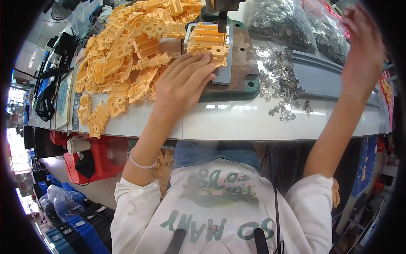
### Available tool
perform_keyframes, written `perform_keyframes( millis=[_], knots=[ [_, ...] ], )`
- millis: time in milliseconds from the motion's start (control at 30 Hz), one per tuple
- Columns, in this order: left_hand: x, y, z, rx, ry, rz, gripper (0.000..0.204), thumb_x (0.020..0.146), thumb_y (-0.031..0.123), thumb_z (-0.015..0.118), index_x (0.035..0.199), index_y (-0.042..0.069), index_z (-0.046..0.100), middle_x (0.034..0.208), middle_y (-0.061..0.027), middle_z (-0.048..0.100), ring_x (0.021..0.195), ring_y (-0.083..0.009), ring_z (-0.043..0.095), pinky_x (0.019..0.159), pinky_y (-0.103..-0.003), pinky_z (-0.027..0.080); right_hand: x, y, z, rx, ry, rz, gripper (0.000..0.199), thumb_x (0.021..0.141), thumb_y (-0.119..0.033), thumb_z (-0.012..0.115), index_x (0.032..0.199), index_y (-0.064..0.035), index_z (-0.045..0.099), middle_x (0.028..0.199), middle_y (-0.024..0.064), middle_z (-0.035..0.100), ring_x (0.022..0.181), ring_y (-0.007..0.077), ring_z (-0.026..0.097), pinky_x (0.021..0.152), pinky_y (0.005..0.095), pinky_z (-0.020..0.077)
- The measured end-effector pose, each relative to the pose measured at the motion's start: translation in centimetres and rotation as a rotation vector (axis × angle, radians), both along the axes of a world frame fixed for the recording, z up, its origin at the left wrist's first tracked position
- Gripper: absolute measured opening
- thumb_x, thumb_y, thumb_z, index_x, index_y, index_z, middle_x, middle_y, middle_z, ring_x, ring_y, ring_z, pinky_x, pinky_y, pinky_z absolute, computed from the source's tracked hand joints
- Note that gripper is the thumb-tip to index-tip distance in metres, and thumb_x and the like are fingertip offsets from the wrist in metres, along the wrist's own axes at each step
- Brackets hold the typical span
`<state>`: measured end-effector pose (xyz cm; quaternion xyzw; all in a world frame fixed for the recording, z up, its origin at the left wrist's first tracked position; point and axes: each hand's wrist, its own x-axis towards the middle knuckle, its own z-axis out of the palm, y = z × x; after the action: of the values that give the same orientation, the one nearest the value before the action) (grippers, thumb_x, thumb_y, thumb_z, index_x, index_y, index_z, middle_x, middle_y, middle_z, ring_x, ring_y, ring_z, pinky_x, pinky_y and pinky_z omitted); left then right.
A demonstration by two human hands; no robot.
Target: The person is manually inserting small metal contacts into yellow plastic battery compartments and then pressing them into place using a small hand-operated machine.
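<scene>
My left hand (179, 84) grips the near edge of an orange plastic housing (207, 37), fingers together on its near side and thumb below them. The housing lies in a grey block fixture (224, 76) on the dark base plate (243, 70) of a bench press. Down onto its right side comes the press's dark ram (222, 21); the exact contact is too small to tell. Raised at the far right is my right hand (361, 46), its fingers partly curled and smeared near the picture's rim. Whether it holds anything cannot be made out.
A large heap of orange housings (122, 55) covers the table's left side. Small metal clips (279, 80) lie scattered right of the base plate, beside a grey tray (321, 80). Behind stand clear bags of metal pieces (281, 23). A red bin (99, 161) sits below the table's left edge.
</scene>
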<state>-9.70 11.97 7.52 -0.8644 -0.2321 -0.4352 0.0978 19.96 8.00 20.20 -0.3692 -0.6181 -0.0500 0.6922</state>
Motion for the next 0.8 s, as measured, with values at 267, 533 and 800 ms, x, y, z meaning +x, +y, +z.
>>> perform_keyframes(
  millis=[267, 533, 800],
  knots=[
    [0.6, 0.5, -0.1, 0.149, 0.018, 0.05, 0.016, 0.073, 0.008, 0.068, 0.087, 0.006, 0.062, 0.09, -0.0052, 0.065, 0.086, -0.0217, 0.063, 0.081, -0.037, 0.051, -0.6, -5.0, -6.8, -0.392, 0.424, 0.026, 0.018, 0.085, -0.005, 0.057, 0.101, 0.0021, 0.061, 0.088, 0.0072, 0.061, 0.08, 0.0125, 0.056, 0.076, 0.0244, 0.0435],
    [-0.8, -1.2, 1.1, 0.194, 0.089, 0.052, 0.013, 0.073, 0.006, 0.067, 0.085, 0.006, 0.061, 0.088, -0.005, 0.064, 0.085, -0.0225, 0.064, 0.079, -0.036, 0.053, 0.4, -8.1, -8.4, -0.494, 0.482, 0.104, 0.016, 0.086, -0.003, 0.055, 0.1, 0.0028, 0.06, 0.085, 0.006, 0.059, 0.079, 0.012, 0.054, 0.076, 0.0241, 0.0421],
    [-11.4, -14.3, 3.7, 0.002, 0.082, 0.266, 0.022, 0.074, 0.011, 0.073, 0.089, 0.004, 0.06, 0.086, -0.0074, 0.065, 0.078, -0.0228, 0.065, 0.073, -0.037, 0.054, 2.3, -10.8, -10.2, -0.561, 0.502, -0.027, 0.017, 0.088, -0.001, 0.052, 0.103, 0.0048, 0.057, 0.09, 0.0078, 0.056, 0.08, 0.0126, 0.051, 0.076, 0.0243, 0.0412]
  ],
)
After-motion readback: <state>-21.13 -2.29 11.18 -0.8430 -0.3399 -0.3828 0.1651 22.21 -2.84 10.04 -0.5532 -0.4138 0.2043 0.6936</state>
